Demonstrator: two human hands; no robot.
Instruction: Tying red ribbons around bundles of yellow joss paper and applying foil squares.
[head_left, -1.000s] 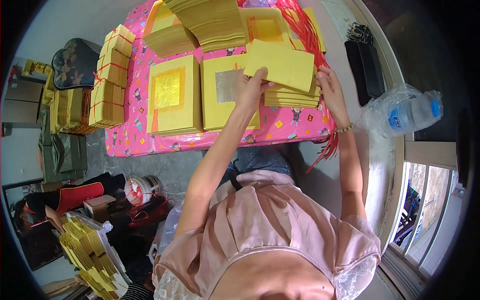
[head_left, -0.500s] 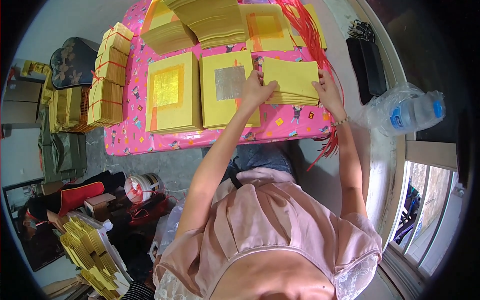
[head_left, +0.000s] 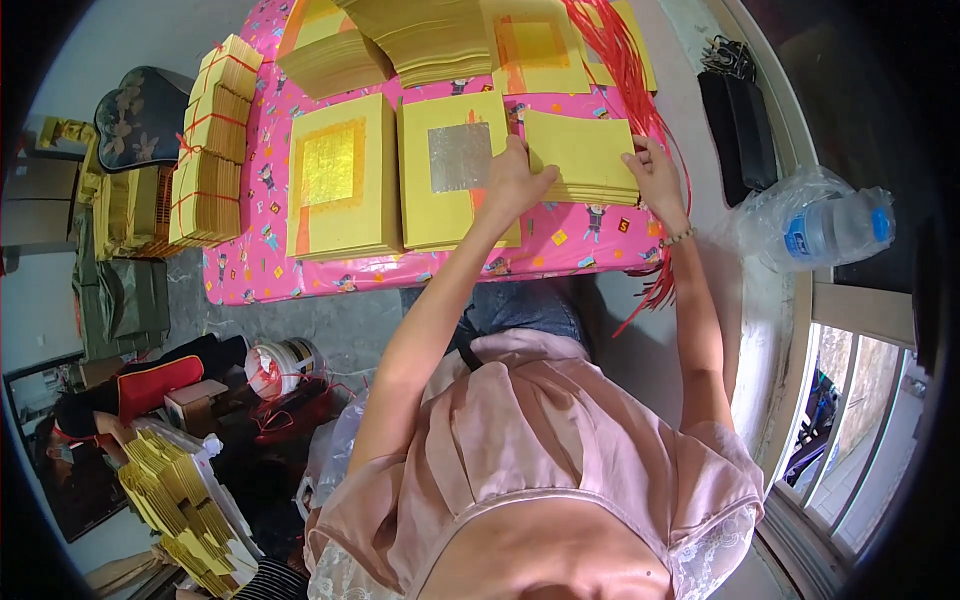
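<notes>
Pink cartoon-print tablecloth (head_left: 268,205) spreads across upper centre, its near row holding one gold-foil paper stack (head_left: 343,180) and one silver-foil paper stack (head_left: 460,165). Right of these lies a plain yellow paper stack (head_left: 582,148), left hand (head_left: 518,182) and right hand (head_left: 656,182) touching opposite edges, fingers bent (whether gripping, I cannot tell). Red strings (head_left: 622,62) trail nearby; far right, one bagged bottle (head_left: 843,230) bears a blue label (head_left: 797,237).

To the right of the right-hand fingers (head_left: 640,163) lay a long black article (head_left: 738,140) and a clear bottle (head_left: 838,232) (its cap was blue) within a transparent plastic bag (head_left: 765,228). A barred window (head_left: 840,408) lay to their lower right. Far left of the fingers appeared a dark, flower-patterned cushion (head_left: 145,118); to their lower left were a green bag (head_left: 132,312) and a white bucket (head_left: 292,362).
</notes>
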